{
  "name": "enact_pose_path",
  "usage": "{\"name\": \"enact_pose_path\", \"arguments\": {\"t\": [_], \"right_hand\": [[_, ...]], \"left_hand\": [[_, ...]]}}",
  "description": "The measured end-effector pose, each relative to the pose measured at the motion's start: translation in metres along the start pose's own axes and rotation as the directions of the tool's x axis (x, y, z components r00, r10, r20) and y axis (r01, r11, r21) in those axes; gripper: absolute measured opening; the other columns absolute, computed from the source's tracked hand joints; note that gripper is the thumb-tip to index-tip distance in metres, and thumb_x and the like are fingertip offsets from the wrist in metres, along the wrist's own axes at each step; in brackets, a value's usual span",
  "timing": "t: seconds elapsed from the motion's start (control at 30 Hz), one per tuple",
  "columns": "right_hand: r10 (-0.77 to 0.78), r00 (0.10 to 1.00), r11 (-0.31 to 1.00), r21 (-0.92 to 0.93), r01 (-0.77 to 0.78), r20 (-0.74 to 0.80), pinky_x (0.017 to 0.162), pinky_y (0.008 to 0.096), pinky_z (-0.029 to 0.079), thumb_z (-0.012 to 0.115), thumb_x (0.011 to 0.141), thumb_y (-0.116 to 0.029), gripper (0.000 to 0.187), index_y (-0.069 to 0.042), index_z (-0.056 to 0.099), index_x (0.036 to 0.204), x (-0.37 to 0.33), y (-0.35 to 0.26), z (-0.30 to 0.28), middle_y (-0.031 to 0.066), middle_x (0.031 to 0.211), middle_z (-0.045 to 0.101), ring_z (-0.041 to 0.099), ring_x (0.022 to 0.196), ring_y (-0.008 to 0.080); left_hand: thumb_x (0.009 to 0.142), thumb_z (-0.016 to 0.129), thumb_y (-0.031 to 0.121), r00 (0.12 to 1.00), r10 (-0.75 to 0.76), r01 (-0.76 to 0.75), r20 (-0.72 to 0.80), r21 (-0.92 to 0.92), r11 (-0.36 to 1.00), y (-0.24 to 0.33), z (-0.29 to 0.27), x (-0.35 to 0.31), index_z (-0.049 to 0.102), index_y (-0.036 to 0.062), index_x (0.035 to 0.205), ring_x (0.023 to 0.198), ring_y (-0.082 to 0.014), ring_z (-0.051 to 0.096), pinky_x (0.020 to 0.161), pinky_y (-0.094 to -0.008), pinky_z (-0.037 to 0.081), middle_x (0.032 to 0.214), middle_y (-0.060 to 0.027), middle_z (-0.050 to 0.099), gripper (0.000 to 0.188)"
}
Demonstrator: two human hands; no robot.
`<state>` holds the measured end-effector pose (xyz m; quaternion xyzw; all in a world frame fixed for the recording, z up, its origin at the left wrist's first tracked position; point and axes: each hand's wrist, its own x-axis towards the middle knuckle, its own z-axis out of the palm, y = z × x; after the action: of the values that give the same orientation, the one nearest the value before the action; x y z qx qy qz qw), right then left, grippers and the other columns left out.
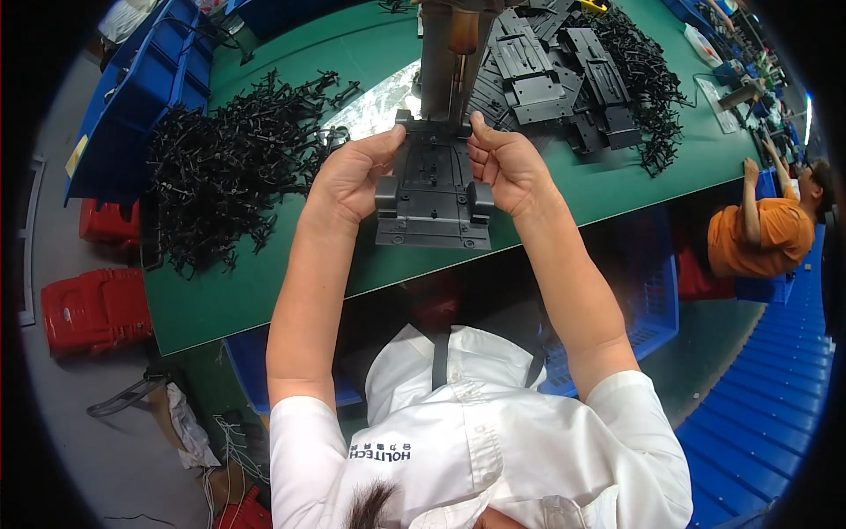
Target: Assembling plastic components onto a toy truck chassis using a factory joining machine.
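Between my two hands is a black moulded plastic plate (432, 189) with raised side blocks and small screw holes. My left hand (359, 172) grips its left edge, thumb on top near the far corner. On the opposite edge my right hand (508, 163) is closed the same way. The plate's far end lies under an upright metal machine column (449, 62), which hides part of it. Its near end reaches the front edge of the green table (352, 273). To the right of the column, several similar black plates (533, 70) are stacked in a loose pile.
A heap of small black plastic parts (233, 167) covers the table's left side; another heap (643, 79) lies far right. Blue bins (132, 106) stand at the left edge, above red stools (97, 309). A person in orange (762, 229) works at the right. A blue crate (652, 309) sits below.
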<state>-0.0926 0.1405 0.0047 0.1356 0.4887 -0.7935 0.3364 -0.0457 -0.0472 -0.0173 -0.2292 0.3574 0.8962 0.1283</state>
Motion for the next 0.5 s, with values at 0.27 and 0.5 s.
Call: {"name": "enact_pose_path", "arguments": {"t": [0.27,0.5], "right_hand": [[0.016,0.998,1.0,0.027,-0.015,-0.057,0.058,0.0179,0.041,0.063,0.083,-0.026,0.014,-0.013,0.058,0.08,0.0031,-0.0001,0.0015,-0.0061,0.072,0.057,0.053,0.063,0.0032],[0.013,0.999,0.999,0.039,-0.011,-0.048,0.059,0.0183,0.042,0.063,0.084,-0.026,0.015,-0.012,0.058,0.08,0.0054,0.0002,-0.0004,-0.005,0.072,0.057,0.053,0.063,0.0038]], "left_hand": [[0.08,0.061,0.008,0.994,-0.066,0.073,0.085,-0.081,0.994,0.0038,-0.0026,0.0028,0.058,-0.0031,0.094,0.076,-0.0191,0.061,0.07,-0.0315,0.053,0.087,-0.0118,0.062,0.018],[0.081,0.061,0.008,0.992,-0.102,0.11,0.076,-0.101,0.989,0.0037,-0.0026,0.0058,0.057,-0.005,0.093,0.074,-0.0202,0.063,0.066,-0.0315,0.055,0.085,-0.0136,0.062,0.018]]}}
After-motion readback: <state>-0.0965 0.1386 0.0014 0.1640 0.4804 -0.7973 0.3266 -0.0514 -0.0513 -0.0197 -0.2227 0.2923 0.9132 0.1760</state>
